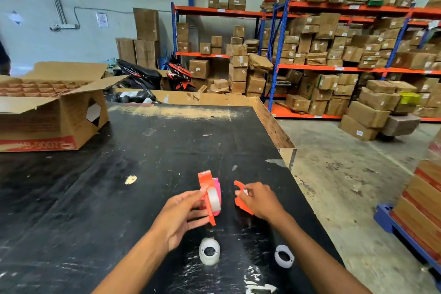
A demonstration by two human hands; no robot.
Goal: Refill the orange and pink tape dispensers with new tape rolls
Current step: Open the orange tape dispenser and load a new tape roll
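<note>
Our left hand point(181, 212) pinches one orange dispenser half point(207, 194) with a clear tape roll point(213, 198) seated in it; one pink dispenser point(217, 194) lies just behind. Our right hand point(259, 199) grips the second orange half point(239, 198). Two more rolls, one point(209, 251) full and one point(284, 256) thin, lie on the black worktop point(119, 198) nearer us.

A warehouse is shown: steel racking point(334, 68) at 1 o'clock is stacked with cardboard cartons point(372, 117), and a bare concrete floor point(346, 174) is seen.
</note>
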